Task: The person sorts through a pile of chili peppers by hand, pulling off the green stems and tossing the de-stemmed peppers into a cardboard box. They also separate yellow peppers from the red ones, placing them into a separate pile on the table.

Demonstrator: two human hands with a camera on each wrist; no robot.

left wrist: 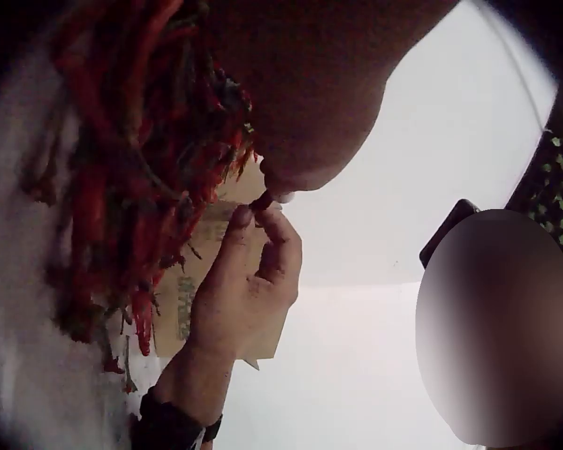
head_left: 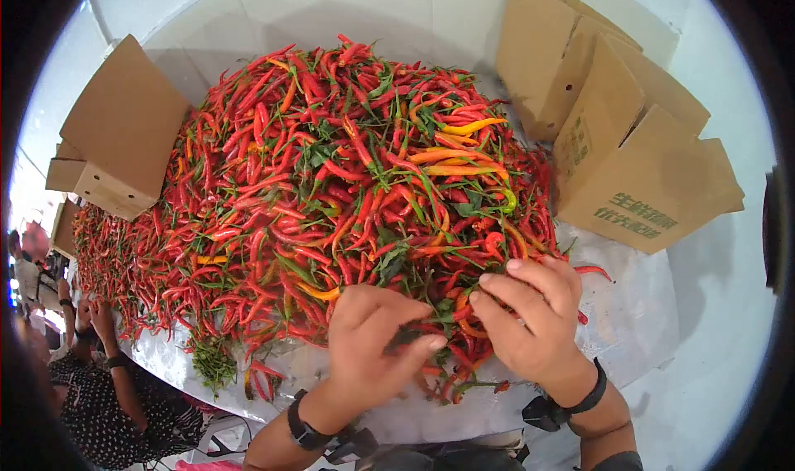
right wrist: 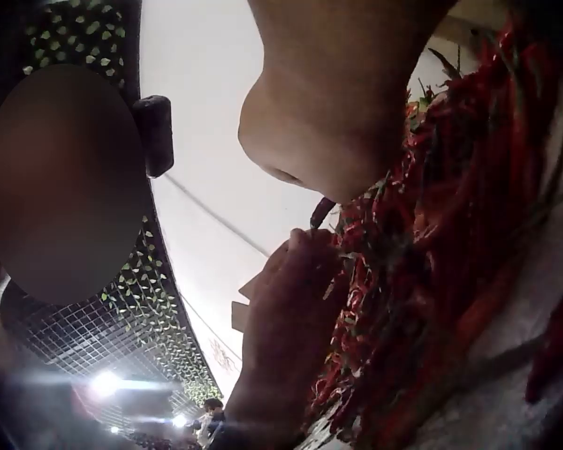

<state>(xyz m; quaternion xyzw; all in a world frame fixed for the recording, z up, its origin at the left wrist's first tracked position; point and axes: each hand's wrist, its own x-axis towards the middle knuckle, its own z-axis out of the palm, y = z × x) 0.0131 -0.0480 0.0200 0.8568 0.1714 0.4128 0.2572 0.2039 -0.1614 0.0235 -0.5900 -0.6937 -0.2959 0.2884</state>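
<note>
Red chili peppers (head_left: 273,173) lie in a large heap with green stems and leaves. At its near edge, my left hand (head_left: 373,343) has curled fingers, thumb toward the right hand. My right hand (head_left: 530,314) is bent over the peppers beside it. In the left wrist view a small dark red pepper (left wrist: 263,201) sits between the fingertips of both hands, the right hand (left wrist: 239,300) pinching it with thumb and finger. The right wrist view shows this pepper (right wrist: 321,212) between my left hand (right wrist: 291,319) and right hand (right wrist: 338,103); the fingertips are partly hidden.
Cardboard boxes stand at the left (head_left: 124,132) and right (head_left: 638,156) of the heap. A green bunch of stems (head_left: 214,362) lies near the table's front edge. At the lower left, another person (head_left: 116,388) in a dotted garment has hands by the peppers.
</note>
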